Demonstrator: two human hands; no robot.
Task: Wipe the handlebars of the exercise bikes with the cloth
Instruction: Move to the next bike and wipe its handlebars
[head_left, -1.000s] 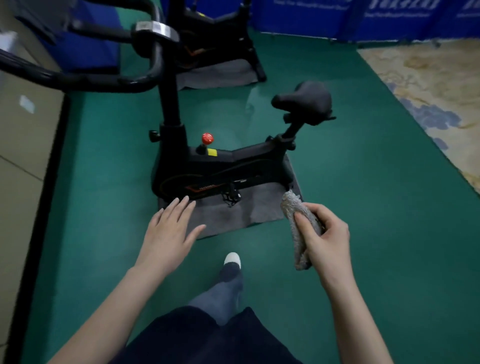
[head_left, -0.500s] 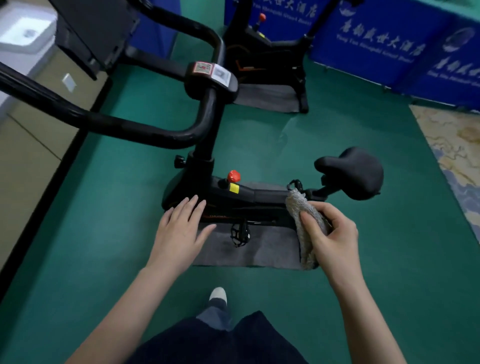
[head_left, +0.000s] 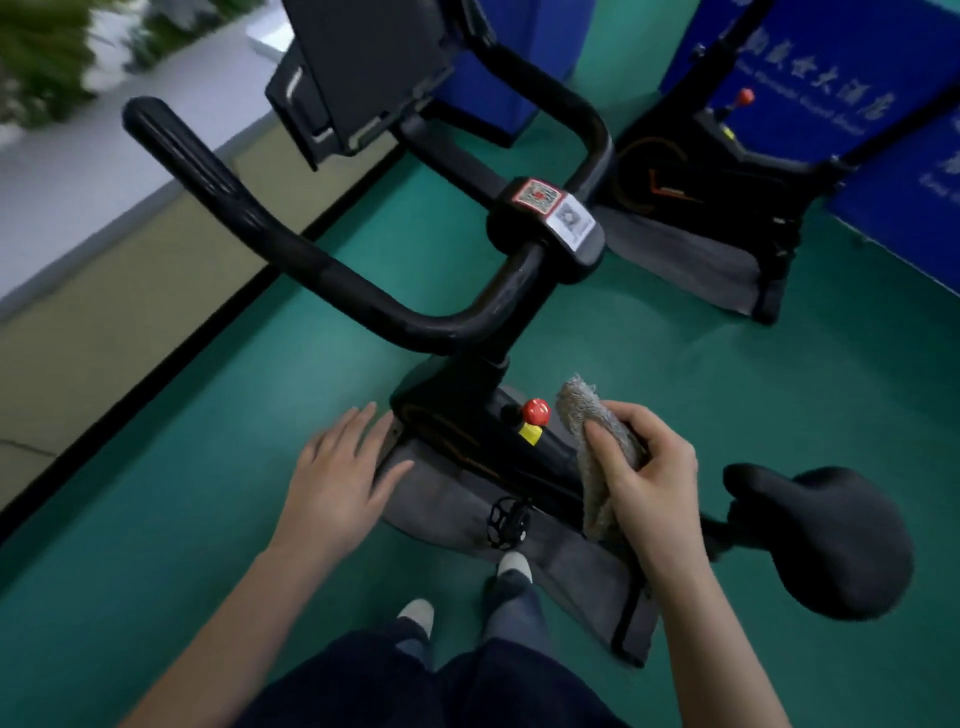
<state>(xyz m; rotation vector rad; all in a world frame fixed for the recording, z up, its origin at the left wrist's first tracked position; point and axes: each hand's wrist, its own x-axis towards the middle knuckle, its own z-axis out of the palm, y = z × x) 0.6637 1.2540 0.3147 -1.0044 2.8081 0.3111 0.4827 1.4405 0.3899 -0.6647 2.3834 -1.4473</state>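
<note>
A black exercise bike stands right in front of me. Its curved black handlebar (head_left: 291, 254) sweeps from upper left to the centre clamp with stickers (head_left: 553, 208). A second bar (head_left: 566, 104) loops behind it. My right hand (head_left: 644, 467) grips a folded grey-brown cloth (head_left: 597, 431) beside the red knob (head_left: 536, 411), below the handlebar. My left hand (head_left: 340, 473) hovers open, fingers spread, left of the bike's frame. Neither hand touches the handlebar.
The bike's black saddle (head_left: 826, 535) is at lower right, its pedal (head_left: 508, 522) over a grey mat (head_left: 452, 509). A second bike (head_left: 717, 171) stands at the back right by blue panels (head_left: 810, 78). A black console (head_left: 358, 73) sits above the bars. Green floor surrounds; my feet (head_left: 415, 613) are below.
I have stepped closer to the bike and the view has tilted up, so the handlebar now fills the middle. Both hands rose toward the frame; the cloth stays in my right hand.
</note>
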